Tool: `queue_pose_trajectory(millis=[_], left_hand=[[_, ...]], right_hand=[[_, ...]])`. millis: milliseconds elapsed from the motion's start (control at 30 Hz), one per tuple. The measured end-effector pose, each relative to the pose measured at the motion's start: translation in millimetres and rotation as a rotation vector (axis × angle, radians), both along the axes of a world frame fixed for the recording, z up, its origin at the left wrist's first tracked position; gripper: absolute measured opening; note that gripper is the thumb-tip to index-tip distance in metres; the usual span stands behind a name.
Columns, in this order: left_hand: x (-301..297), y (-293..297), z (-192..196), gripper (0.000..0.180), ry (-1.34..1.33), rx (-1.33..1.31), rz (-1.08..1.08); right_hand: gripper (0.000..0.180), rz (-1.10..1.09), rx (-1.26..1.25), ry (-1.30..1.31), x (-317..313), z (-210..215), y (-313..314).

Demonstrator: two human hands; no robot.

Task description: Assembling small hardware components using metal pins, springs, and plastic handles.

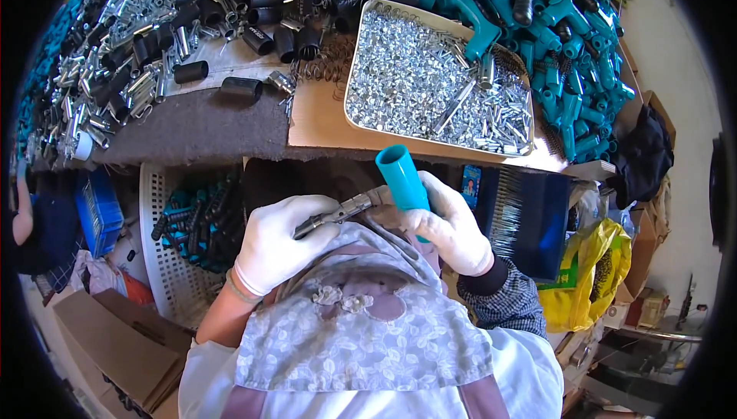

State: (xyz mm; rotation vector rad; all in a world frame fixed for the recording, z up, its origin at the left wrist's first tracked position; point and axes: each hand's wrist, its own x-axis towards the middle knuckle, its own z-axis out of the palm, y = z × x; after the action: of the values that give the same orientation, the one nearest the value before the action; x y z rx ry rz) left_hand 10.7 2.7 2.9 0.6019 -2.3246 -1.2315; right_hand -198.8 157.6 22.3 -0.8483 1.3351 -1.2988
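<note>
In front of my apron, my gloved left hand (278, 236) is closed round a slim metal mechanism (355, 207) that points up and to the right. My gloved right hand (454, 228) grips a teal plastic tool housing (401, 175), its round open end facing up and away from me. The far end of the metal piece comes close to the housing; whether they touch I cannot tell. Beyond both hands, a cream tray (430, 141) holds a mass of small shiny metal parts. A teal gun-shaped housing (477, 27) leans over its far right corner.
Black sleeves (242, 87) and metal pieces (80, 96) pile up at the far left of the bench. Teal housings (572, 89) heap at the far right. Below the bench stand a white basket (157, 227), a blue bin (541, 227) and a yellow bag (595, 277).
</note>
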Motion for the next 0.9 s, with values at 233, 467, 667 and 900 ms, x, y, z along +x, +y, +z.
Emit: queue_pose_trajectory(millis=[233,467,667,900], left_hand=[[-2,-2,2,0.025,-0.024,0.058,-0.027],[0,-9,2,0.026,-0.103,0.216,-0.018],[-7,-7,-8,0.026,-0.02,0.175,-0.256],[-15,5,-9,0.042,-0.049,0.046,-0.226]], right_hand=[[0.055,0.025,0.014,-0.049,-14,7,5],[0.09,0.309,0.219,0.542,-63,7,18],[0.058,0.568,0.272,0.603,-75,7,-6],[0.037,0.332,0.121,0.686,-30,-4,-10]])
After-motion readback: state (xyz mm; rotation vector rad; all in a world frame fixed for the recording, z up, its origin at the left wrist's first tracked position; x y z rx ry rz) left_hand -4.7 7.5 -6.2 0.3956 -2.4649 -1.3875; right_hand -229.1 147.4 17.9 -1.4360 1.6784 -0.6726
